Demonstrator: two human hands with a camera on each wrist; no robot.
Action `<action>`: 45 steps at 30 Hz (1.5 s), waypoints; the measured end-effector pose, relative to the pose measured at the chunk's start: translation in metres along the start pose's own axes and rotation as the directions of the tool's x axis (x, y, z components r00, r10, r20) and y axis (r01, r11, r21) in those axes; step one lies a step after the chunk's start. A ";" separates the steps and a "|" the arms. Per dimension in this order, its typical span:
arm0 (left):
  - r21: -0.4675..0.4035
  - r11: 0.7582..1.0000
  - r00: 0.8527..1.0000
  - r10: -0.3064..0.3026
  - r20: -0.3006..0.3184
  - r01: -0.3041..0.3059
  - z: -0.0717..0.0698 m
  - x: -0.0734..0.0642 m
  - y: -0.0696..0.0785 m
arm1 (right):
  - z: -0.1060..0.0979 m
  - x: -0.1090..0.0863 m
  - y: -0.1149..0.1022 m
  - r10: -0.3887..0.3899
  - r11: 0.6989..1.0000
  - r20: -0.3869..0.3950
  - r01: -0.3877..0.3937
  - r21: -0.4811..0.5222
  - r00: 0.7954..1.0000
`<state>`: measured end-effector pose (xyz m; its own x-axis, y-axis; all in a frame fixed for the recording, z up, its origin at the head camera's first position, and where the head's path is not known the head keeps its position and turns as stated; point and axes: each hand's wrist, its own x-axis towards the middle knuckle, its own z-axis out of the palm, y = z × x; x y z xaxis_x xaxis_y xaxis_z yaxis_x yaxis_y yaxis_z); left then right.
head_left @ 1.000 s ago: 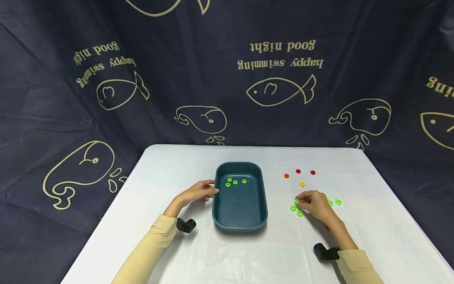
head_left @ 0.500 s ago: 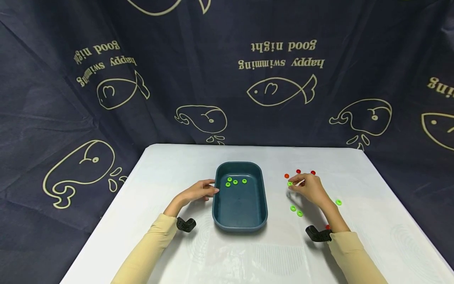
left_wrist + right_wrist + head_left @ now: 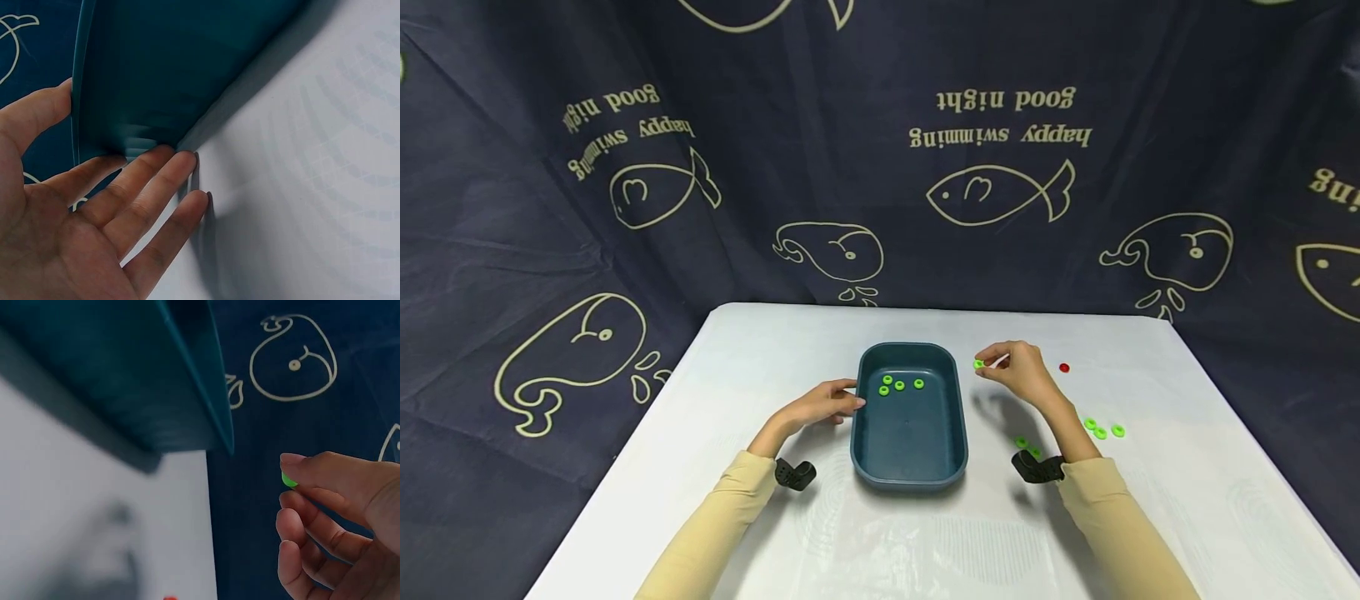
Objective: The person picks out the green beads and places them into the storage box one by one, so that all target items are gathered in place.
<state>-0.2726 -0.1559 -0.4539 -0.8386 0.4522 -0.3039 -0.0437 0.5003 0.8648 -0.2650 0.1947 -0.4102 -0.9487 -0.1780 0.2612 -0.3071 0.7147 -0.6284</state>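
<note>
Has carried a green ring [image 3: 978,364] leftward over the last half-second, pinched in the right hand [image 3: 1024,372], with the bin [image 3: 908,429] just left of that hand, long axis front to back, left hand [image 3: 822,403] loose-fingered against its opposite wall.

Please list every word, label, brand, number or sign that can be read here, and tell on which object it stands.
"good night": on the dark cloth, upside down, at left and right.
"happy swimming": same cloth, upside down, just below each.
"ing": same cloth, right edge, upside down, cut off.
None readable on the box; the green rings are too small to tell.
</note>
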 end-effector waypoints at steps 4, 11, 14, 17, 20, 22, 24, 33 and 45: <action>0.004 1.000 1.000 -0.002 -0.001 0.002 0.001 0.002 0.000 | 0.006 0.009 -0.010 -0.005 1.000 0.005 0.005 0.020 1.000; 0.004 1.000 1.000 -0.001 -0.003 0.001 0.001 0.003 0.000 | 0.018 0.025 -0.026 -0.006 0.999 0.031 0.004 0.048 1.000; 0.002 1.000 1.000 -0.001 -0.002 0.001 0.000 0.002 0.000 | 0.025 0.031 -0.031 -0.009 0.999 0.039 0.007 0.052 0.999; 0.005 1.000 1.000 0.002 0.000 -0.002 0.000 0.002 0.000 | 0.034 0.037 -0.035 -0.023 0.998 0.045 0.020 0.065 0.999; 0.004 1.000 1.000 0.002 0.000 -0.002 -0.001 0.002 -0.001 | 0.042 0.042 -0.040 -0.039 0.996 0.051 0.035 0.085 0.998; 0.005 1.000 1.000 0.001 0.001 -0.001 -0.001 0.002 -0.001 | 0.048 0.045 -0.042 -0.047 0.995 0.055 0.042 0.091 0.997; 0.004 1.000 1.000 -0.004 0.000 0.004 0.000 0.002 -0.001 | 0.054 0.049 -0.044 -0.054 0.994 0.059 0.049 0.094 0.997; 0.004 1.000 1.000 0.001 0.003 -0.001 0.001 0.003 -0.002 | 0.080 0.060 -0.048 -0.021 0.996 0.100 0.013 0.084 0.995; -0.007 1.000 1.000 -0.006 0.001 0.006 0.002 0.001 0.000 | 0.105 0.064 -0.053 0.045 0.998 0.173 -0.038 -0.043 0.984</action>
<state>-0.2723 -0.1537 -0.4555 -0.8377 0.4502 -0.3091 -0.0520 0.4977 0.8658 -0.3173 0.0746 -0.4371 -0.9602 -0.2601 0.1021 -0.2674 0.7492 -0.6059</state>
